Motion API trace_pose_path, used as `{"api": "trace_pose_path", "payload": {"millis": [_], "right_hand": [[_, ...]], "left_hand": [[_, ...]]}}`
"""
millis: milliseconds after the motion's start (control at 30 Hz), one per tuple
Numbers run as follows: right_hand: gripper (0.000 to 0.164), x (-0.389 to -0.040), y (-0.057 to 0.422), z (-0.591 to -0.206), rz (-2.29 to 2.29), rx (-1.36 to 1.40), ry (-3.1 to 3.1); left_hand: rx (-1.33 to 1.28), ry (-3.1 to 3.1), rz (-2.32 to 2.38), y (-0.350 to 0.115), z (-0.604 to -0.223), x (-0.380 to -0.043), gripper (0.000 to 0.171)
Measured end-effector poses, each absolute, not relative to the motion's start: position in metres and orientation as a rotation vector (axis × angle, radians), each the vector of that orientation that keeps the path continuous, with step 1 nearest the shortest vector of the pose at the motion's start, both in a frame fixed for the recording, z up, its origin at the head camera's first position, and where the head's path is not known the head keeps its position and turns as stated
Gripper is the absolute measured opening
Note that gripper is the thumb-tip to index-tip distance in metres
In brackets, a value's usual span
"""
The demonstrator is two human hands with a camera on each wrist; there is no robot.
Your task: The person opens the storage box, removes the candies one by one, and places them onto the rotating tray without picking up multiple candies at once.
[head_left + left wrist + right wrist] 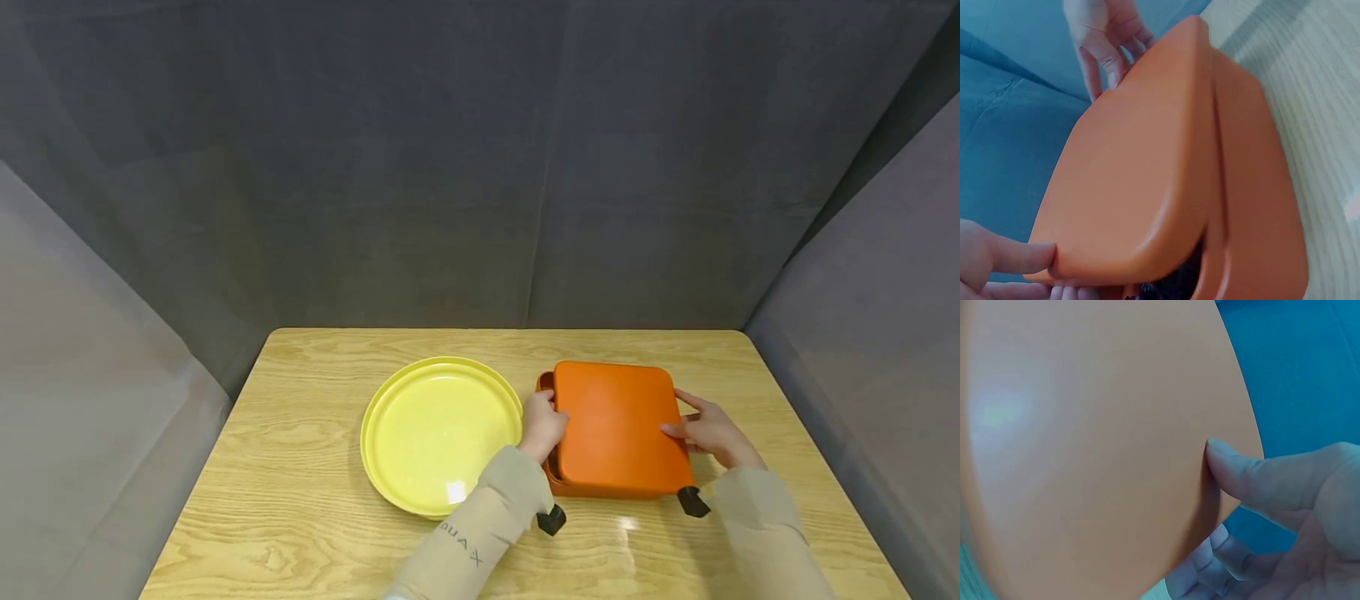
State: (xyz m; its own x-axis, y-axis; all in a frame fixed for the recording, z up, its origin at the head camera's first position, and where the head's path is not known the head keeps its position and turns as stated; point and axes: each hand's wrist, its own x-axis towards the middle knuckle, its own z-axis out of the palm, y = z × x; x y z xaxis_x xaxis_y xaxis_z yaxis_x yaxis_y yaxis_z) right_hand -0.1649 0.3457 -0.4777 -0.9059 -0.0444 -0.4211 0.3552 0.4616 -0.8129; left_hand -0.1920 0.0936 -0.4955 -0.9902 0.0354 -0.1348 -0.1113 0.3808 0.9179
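Observation:
An orange lid point(618, 425) lies tilted and shifted to the right over a matching orange box point(609, 492), leaving a gap along the box's left side. My left hand point(545, 425) pinches the lid's left edge, thumb on top and fingers tucked beneath. At the opposite edge my right hand point(716, 435) grips the lid, its thumb point(1235, 472) pressed on the top face and the other fingers under the rim. Through the gap in the left wrist view shows something dark point(1179, 281) inside the box, mostly hidden by the lid.
A round yellow tray point(442, 433) rests on the wooden table point(285, 450) just left of the box, close to my left hand and sleeve. Grey cloth curtains point(405, 167) stand behind the table and on both sides.

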Motion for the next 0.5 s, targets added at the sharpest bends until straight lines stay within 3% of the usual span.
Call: {"api": "trace_pose_path", "payload": {"millis": [133,500], "right_hand": [[0.081,-0.162,0.348,-0.475,-1.406,0.294,2.369],[0.075,-0.152,0.359,-0.473,-1.394,0.334,2.481]], "left_hand": [[-0.063,2.521,1.707,0.097,-0.496,-0.188,0.031],[-0.060,2.393,1.855,0.110,-0.496,-0.179,0.048]]}}
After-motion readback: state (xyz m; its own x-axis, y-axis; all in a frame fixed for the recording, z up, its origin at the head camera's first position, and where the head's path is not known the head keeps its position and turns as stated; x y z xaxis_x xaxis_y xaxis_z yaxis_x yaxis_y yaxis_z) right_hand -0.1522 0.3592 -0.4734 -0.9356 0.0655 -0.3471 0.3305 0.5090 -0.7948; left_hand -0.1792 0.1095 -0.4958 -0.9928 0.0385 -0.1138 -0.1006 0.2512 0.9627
